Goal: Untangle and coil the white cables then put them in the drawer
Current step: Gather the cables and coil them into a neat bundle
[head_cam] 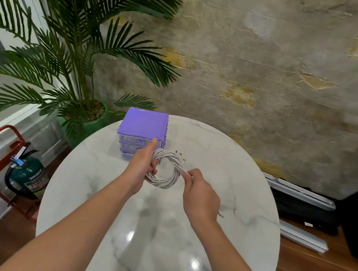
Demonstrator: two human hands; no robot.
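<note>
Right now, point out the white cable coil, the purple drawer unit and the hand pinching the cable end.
white cable coil [161, 182]: head view, bottom of the loop.
purple drawer unit [143, 124]: head view, its top panel.
right hand [201, 196]: head view, back of hand.

Glossy marble-look table [223, 188] at lower centre; matt white cables [169, 168]; smooth purple plastic drawer box [142, 123]; rough plaster wall [278, 57].

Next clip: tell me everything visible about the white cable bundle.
The white cable bundle is wound into a round, multi-turn coil with an open centre, matte and cord-like. It is held above the marble table, in front of the purple drawer unit. The left hand grips its left side; the right hand pinches a strand at its right. Connector ends stick out at the top right.
</note>
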